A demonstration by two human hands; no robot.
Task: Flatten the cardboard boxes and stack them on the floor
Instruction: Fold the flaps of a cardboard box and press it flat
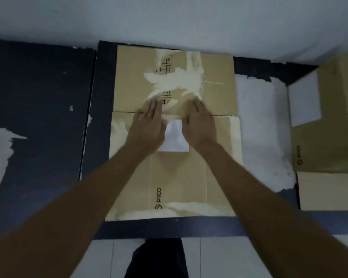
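A flattened brown cardboard box (175, 177) with a PICO mark lies on the dark floor straight ahead, its far flaps reaching toward the white wall. A white label (174, 137) sits near its middle. My left hand (149, 125) presses flat on the cardboard to the left of the label, fingers straight. My right hand (199, 123) presses flat just right of the label, fingers straight. A second cardboard box (327, 149), also with a PICO mark and a white label, lies at the far right, partly cut off by the frame edge.
The floor is dark with worn white patches (263, 127) between the two boxes and at the left. A white wall (169, 19) runs along the far side. Pale tiles (219, 257) and a dark trouser leg (159, 259) are at the bottom.
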